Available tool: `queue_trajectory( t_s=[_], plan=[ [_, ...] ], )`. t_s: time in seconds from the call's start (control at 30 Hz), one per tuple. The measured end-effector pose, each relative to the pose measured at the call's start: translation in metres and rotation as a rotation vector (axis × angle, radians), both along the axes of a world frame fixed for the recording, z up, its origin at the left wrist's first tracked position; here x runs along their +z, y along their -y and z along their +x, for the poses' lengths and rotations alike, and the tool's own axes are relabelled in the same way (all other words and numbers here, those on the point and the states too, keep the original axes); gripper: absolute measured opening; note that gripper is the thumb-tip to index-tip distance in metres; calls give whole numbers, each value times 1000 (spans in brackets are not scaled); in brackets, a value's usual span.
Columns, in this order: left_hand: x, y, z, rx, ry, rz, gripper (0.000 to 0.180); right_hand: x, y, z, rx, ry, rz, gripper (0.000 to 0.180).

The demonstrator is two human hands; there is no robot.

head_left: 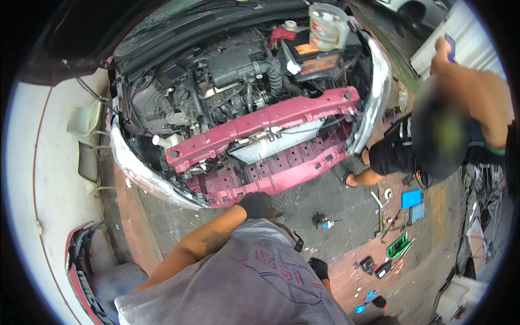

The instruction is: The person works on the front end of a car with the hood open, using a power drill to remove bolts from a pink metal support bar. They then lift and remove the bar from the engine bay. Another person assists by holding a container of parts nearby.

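My left hand (255, 205), in a black glove, is in front of my shirt by the front lip of the car's red lower panel (292, 180). I cannot tell whether it touches the panel, and its fingers are too dark to make out. My right hand (318, 267), also black-gloved, hangs low beside my shirt, with its fingers partly hidden. A cordless drill (324, 221) lies on the mat between me and the tools. Above the lower panel, a red crossbar (265, 125) spans the open engine bay, with a silver radiator (276, 143) behind and below it.
Another person (452, 119) stands at the right, one arm raised with a purple object. Scattered floor tools include a green case (399, 246) and a blue box (411, 199). A clear jug (327, 28) stands on the battery (314, 59). A removed bumper (81, 276) leans at lower left.
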State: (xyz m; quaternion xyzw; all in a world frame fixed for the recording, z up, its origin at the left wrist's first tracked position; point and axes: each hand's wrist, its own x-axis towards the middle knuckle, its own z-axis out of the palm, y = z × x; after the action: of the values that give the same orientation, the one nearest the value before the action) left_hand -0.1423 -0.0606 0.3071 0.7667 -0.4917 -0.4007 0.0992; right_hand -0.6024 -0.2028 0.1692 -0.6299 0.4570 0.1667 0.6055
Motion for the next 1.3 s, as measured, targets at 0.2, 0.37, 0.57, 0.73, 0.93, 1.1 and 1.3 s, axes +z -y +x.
queue_trajectory(
  t_s=[0.2, 0.37, 0.57, 0.73, 0.93, 1.1, 1.3],
  plan=[
    [51, 37, -4, 201, -308, -412, 55, -48, 66, 11, 386, 162, -526, 37],
    [184, 100, 11, -86, -575, -824, 48, 135, 88, 251, 196, 466, -622, 35],
    [328, 160, -32, -229, -649, -1465, 43, 346, -6, 484, 783, 1060, 26, 23],
    [356, 160, -43, -108, -714, -1589, 34, 347, -49, 490, 948, 1031, 174, 26],
    [311, 158, -27, 148, -701, -1428, 33, 316, 19, 414, 1028, 685, 120, 24],
    [300, 144, -36, 306, -688, -1495, 33, 345, 80, 410, 993, 668, -286, 23],
    [293, 14, -29, 319, -726, -1394, 27, 549, 89, 484, 987, 722, -1080, 21]
  ],
)
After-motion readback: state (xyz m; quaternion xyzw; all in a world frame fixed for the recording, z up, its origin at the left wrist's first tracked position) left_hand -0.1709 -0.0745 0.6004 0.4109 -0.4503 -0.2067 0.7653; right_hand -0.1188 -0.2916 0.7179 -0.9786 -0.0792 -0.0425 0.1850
